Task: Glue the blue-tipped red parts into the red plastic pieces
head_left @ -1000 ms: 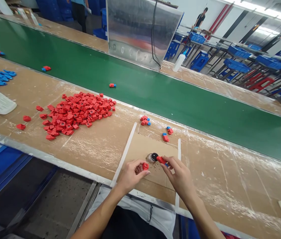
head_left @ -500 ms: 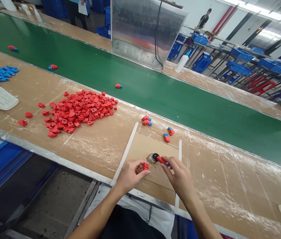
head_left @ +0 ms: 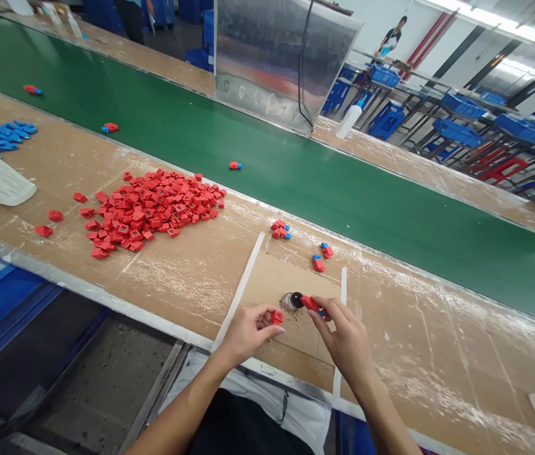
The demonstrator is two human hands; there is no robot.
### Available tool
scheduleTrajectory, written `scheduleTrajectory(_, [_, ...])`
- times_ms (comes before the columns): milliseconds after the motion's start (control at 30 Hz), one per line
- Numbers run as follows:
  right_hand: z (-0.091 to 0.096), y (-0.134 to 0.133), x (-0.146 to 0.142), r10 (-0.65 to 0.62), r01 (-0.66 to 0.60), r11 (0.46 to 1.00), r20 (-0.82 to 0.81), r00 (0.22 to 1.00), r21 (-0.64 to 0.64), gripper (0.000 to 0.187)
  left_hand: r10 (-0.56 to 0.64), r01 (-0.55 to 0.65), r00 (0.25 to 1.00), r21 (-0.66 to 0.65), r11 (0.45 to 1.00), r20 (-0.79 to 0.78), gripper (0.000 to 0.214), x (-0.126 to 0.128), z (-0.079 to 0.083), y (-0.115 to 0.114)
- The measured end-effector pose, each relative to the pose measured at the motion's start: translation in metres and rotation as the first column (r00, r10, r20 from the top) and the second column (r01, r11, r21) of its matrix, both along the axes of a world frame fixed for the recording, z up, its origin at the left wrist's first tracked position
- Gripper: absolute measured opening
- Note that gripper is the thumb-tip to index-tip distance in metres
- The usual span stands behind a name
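Observation:
Between the thumb and fingers of my left hand (head_left: 248,330) is a small red plastic block (head_left: 277,317) with a hole in its face. My right hand (head_left: 344,332) pinches a red-and-blue plastic piece (head_left: 310,303), its blue end partly hidden by the fingers. The red end of that piece is at the black top of a small round jar (head_left: 291,301); whether they touch I cannot tell. The jar sits on a cardboard sheet (head_left: 267,278) between two white tape strips. Beyond the hands lie several red-and-blue pieces (head_left: 319,263).
A large heap of red blocks (head_left: 153,208) lies to the left, with blue parts (head_left: 4,136) farther left. A green conveyor belt (head_left: 286,177) carries a few red-and-blue pieces. Across it stand a metal panel (head_left: 277,63) and a white bottle (head_left: 349,121). Two people are in the background.
The pieces on the belt have shifted slightly to the right. My right hand and its piece have moved a little to the right; my left hand stays nearly still.

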State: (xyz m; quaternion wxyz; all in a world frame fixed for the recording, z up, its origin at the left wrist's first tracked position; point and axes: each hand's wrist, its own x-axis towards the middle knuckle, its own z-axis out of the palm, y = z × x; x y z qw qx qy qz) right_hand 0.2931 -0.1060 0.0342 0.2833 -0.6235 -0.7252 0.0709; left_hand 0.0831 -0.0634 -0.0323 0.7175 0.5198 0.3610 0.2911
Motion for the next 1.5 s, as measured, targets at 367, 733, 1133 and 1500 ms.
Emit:
scheduleTrajectory(367, [0.009,-0.015,-0.027,0.090,-0.140,0.980,-0.307,0.947,-0.143,0.023,-0.092,0.108,0.987,-0.111,0.988,0.134,0.034,-0.005,0.007,0.004])
scheduleTrajectory(733, [0.004,-0.014,-0.029,0.116,-0.178,0.965,-0.296,0.948,-0.195,0.019,-0.143,0.157,0.979,-0.089,0.984,0.143,0.033,-0.006,0.006,0.004])
scheduleTrajectory(1133, [0.003,-0.016,-0.037,0.207,-0.311,0.905,-0.339,0.918,-0.289,0.016,-0.333,0.334,0.942,0.041,0.942,-0.040,0.014,-0.017,0.013,0.008])
scheduleTrajectory(1500, [0.003,-0.018,-0.040,0.206,-0.303,0.901,-0.308,0.929,-0.312,0.017,-0.335,0.355,0.928,0.112,0.928,-0.162,0.015,-0.017,0.021,0.011])
